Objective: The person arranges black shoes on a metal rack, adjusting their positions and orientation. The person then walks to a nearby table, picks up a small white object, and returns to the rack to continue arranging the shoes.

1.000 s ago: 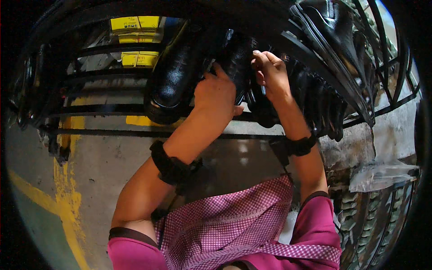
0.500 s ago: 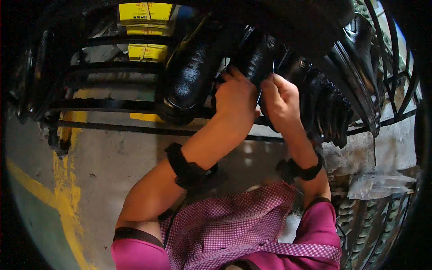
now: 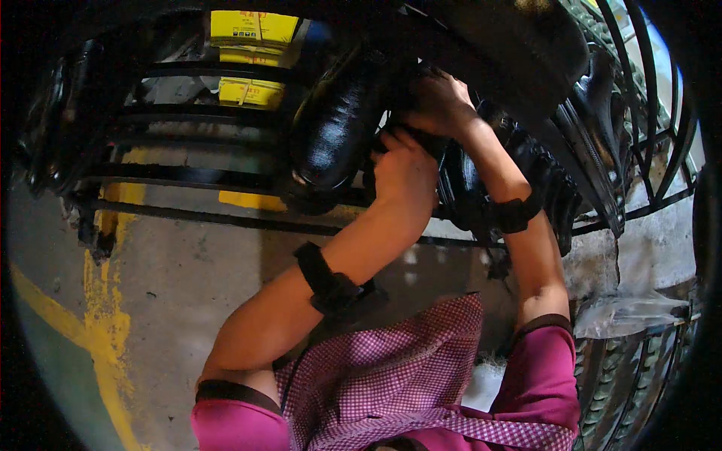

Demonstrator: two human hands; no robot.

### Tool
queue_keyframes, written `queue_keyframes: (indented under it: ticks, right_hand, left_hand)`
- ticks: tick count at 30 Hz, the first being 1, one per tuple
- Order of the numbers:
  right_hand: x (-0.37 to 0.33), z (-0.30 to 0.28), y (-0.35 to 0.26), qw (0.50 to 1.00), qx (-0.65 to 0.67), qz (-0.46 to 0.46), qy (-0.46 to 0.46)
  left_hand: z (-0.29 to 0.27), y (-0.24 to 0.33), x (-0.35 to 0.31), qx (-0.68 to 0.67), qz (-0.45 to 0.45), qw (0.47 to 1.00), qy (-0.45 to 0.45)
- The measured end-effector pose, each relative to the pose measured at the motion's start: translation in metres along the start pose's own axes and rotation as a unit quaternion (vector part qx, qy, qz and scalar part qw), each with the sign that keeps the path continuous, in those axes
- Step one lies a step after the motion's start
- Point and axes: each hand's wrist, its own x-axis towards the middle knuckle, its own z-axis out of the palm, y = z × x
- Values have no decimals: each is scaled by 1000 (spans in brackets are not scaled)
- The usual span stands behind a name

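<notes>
One dark boot (image 3: 426, 143) touches left hand (image 3: 407, 170) and right hand (image 3: 442, 105), beside a shiny boot (image 3: 332, 139); cannot tell whether they grasp

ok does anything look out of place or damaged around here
Two small things: at far right, a crumpled clear plastic sheet looks like stray wrapping, and at left the yellow floor line is patchy and ragged-edged, as if worn.

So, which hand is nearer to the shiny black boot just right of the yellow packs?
Left. The left hand is just to the right of the black boot; the right hand is farther off, higher in the picture and further right.
</notes>
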Motion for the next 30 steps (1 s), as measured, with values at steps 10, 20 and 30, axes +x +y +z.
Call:
queue_keyframes:
  ticks: [10,20,30]
  right_hand:
    - [-1,27,7,987,24,33,158]
    - [-5,45,30,917,129,132,353]
    - [-32,7,-29,989,54,123,66]
  left_hand:
    - [7,-1,-2,19,0,997,73]
    - [-3,-5,-10,-29,10,998,50]
    - [-108,-106,-38,-7,52,978,204]
